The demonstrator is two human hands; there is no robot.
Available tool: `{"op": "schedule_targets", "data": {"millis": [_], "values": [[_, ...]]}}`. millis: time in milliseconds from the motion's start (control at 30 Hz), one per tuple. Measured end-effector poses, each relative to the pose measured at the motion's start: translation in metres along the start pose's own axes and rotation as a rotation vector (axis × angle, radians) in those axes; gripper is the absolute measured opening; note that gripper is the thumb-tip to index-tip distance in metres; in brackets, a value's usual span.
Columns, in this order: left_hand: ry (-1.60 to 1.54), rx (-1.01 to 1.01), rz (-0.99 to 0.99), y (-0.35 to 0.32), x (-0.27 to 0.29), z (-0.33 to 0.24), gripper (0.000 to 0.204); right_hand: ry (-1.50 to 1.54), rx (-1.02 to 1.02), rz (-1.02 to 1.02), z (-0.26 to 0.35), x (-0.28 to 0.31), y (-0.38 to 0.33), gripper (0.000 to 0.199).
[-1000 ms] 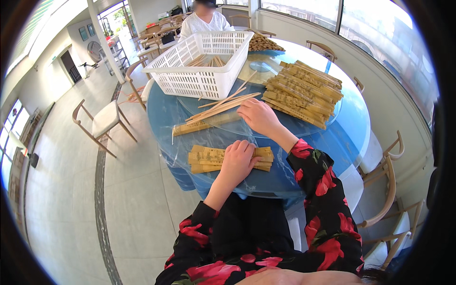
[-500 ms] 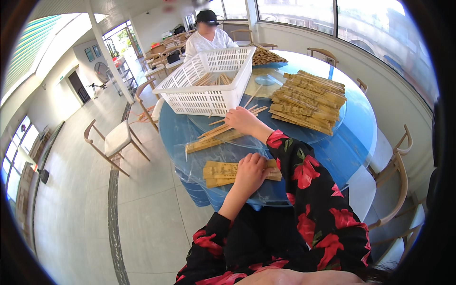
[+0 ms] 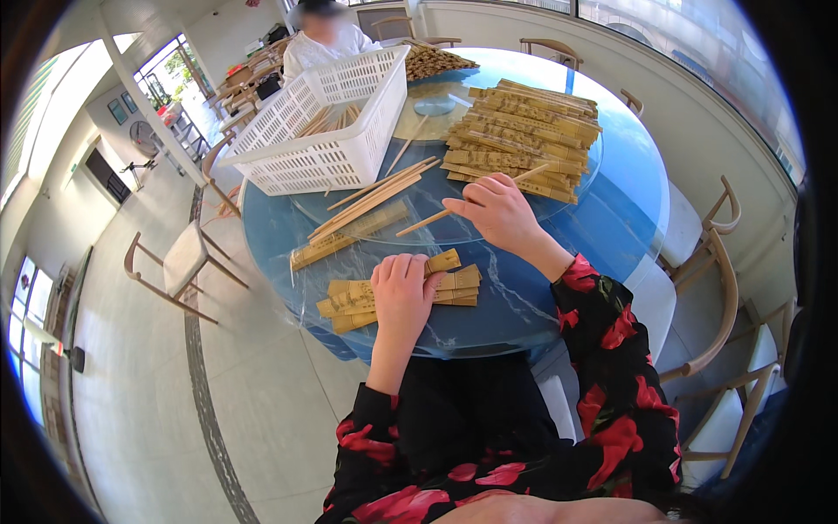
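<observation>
Nearest, at 6 o'clock: black clothing with red flowers on the person's lap and both forearms.
Left hand [image 3: 403, 293]: lies palm down, fingers curled loosely, pressing on a small stack of paper chopstick sleeves [image 3: 454, 284] at the near edge of the round blue table [image 3: 620, 210].
Loose sleeves [image 3: 349, 236]: 1 long tan bundle lies at 11 o'clock from the left hand, apart from it.
Right hand [image 3: 497, 210]: at 1 o'clock from the left hand, fingers closed around a wooden chopstick [image 3: 423, 222] whose free end points toward 8 o'clock.
Spare chopsticks [image 3: 375, 196]: several lie on the glass turntable [image 3: 436, 229], just left of the held one.
Big pile of filled sleeves [image 3: 524, 131]: at 12 o'clock from the right hand.
White plastic basket [image 3: 323, 122]: at 11 o'clock, tilted.
Farthest: another person [image 3: 325, 39] in white, seated beyond the basket.
</observation>
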State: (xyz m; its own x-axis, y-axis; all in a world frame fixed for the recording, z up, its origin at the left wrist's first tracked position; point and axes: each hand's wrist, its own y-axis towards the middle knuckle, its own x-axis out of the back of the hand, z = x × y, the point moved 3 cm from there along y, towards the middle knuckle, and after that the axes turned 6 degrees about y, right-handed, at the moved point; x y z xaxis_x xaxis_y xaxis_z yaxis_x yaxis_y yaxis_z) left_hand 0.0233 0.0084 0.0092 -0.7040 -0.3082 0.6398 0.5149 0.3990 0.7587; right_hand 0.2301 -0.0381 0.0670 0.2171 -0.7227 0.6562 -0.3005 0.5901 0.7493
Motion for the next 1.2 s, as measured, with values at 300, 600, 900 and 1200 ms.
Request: {"op": "schedule_targets", "data": {"millis": [300,600,900,1200], "values": [[0.068,0.128,-0.021,-0.004,0.007,0.005,0.03,0.111,-0.077,-0.059,-0.015,0.022,-0.022,0.021],[0.126,0.128,-0.036,-0.003,0.009,0.005,0.03,0.089,-0.034,-0.03,-0.012,0.027,-0.023,0.025],[0.084,0.109,0.02,-0.005,0.003,0.006,0.031,0.083,-0.032,0.072,0.0,0.021,-0.024,0.024],[-0.011,0.082,0.086,-0.002,-0.001,-0.002,0.028,0.187,-0.026,0.154,0.035,-0.008,-0.03,0.028]]}}
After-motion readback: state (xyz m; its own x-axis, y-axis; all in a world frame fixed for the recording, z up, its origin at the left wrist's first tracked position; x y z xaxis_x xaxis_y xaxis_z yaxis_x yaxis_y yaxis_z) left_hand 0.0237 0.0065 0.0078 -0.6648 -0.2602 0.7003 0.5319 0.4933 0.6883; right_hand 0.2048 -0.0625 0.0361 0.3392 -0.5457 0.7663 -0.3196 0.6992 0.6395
